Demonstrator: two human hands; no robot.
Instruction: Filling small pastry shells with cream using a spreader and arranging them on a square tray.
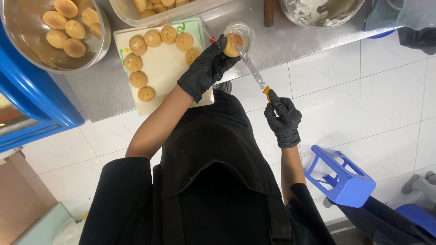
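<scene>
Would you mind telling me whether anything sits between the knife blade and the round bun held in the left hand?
Nothing visible does. The left hand in a black glove holds the round golden bun over the steel counter, and the orange-handled knife in the right hand has its blade tip already at the bun's edge.

From here I lose both metal bowls (102, 43) and the clear tub (150, 18) past the frame's top edge. My left hand (206, 68) covers the board's (159, 68) near corner and most of one round bun (234, 44).
</scene>
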